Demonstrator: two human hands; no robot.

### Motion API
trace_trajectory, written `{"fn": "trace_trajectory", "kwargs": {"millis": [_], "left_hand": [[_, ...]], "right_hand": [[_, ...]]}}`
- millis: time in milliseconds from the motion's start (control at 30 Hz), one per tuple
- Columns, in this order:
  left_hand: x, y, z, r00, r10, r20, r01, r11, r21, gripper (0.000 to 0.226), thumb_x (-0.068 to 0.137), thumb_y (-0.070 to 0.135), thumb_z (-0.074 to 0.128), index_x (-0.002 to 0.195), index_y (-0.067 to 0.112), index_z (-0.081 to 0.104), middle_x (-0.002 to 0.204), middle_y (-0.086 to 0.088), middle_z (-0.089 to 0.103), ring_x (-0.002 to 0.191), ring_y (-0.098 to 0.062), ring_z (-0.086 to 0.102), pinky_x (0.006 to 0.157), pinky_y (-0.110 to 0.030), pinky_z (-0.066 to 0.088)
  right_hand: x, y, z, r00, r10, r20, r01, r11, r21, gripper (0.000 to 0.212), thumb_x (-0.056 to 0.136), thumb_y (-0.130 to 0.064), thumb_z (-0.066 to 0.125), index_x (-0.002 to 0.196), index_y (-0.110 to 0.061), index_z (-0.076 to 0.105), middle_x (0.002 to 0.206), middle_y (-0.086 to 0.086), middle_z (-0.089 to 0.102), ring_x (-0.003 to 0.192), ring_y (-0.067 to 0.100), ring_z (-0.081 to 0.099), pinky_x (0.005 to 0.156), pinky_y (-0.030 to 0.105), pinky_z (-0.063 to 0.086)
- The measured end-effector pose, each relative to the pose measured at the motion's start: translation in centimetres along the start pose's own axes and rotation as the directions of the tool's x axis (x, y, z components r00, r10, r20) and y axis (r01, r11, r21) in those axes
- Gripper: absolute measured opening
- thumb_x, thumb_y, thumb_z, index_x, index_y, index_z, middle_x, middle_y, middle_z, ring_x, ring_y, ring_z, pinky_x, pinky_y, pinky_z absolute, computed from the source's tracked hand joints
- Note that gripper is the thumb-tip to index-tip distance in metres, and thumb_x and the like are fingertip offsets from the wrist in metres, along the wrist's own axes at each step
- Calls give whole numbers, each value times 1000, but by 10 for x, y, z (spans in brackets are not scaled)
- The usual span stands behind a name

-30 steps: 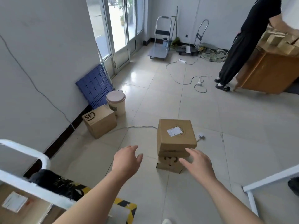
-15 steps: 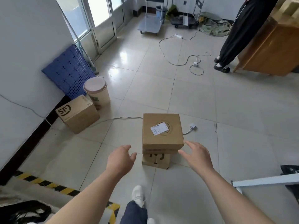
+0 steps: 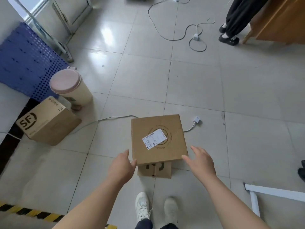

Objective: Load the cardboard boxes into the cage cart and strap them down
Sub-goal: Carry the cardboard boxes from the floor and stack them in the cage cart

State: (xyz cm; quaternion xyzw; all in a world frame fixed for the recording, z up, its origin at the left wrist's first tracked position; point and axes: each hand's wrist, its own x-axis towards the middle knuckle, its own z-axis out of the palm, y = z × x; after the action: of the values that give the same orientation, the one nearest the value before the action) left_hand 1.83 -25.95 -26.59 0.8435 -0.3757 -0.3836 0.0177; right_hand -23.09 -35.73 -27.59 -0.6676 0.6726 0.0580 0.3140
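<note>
Flanking stacked top box with left hand and right hand, both spread wide, empty; appearing rigid, likely light; gripping opposite side walls advised.

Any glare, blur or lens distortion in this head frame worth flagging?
Head view: window glare on the floor tiles; wide-angle bending of the tile lines and blue perforated panel; top box label small and soft, unreadable; both hands reasonably sharp.

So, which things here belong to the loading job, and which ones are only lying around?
Belong to the job:
- top box with the white label
- smaller box under it
- SF box by the wall
- left hand and right hand, both open

Lying about:
- lidded bin
- blue perforated panel
- floor cable
</note>
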Motion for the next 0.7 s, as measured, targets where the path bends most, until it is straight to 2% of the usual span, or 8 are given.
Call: {"fn": "trace_trajectory", "kwargs": {"millis": [133,300,467,600,700], "left_hand": [[63,11,33,1000,-19,17,20,1000,-22,58,97,35,51,148,16,29,143,-10,44,130,-26,44,100,-34,37],[145,-4,87,998,-61,20,63,995,-79,71,90,40,60,149,25,24,136,-10,47,123,-27,49,97,-40,44],[202,-26,126,983,-180,26,181,958,-220,83,84,36,71,146,14,20,134,-14,47,119,-32,52,97,-44,45],[228,-38,143,972,-226,69,236,915,-328,87,80,37,75,145,16,22,134,-8,54,118,-31,55,95,-43,46],[232,-40,148,967,-248,62,252,886,-389,80,78,36,79,140,20,31,129,-2,57,113,-28,57,91,-39,48]], "right_hand": [[67,13,40,996,55,65,-54,998,-7,69,90,-52,56,150,-26,32,156,10,27,142,30,28,114,41,30],[142,33,95,991,90,96,-91,996,4,74,88,-51,59,151,-32,24,156,12,22,139,34,31,111,42,33],[194,51,138,982,108,154,-115,993,32,87,83,-52,66,152,-41,13,156,16,14,137,38,32,111,47,33],[218,55,156,980,72,187,-103,982,161,105,75,-49,76,148,-53,1,149,11,23,133,31,40,107,45,38],[222,52,157,984,74,161,-107,973,203,109,72,-46,80,148,-53,2,132,6,36,120,26,49,97,38,43]]}}
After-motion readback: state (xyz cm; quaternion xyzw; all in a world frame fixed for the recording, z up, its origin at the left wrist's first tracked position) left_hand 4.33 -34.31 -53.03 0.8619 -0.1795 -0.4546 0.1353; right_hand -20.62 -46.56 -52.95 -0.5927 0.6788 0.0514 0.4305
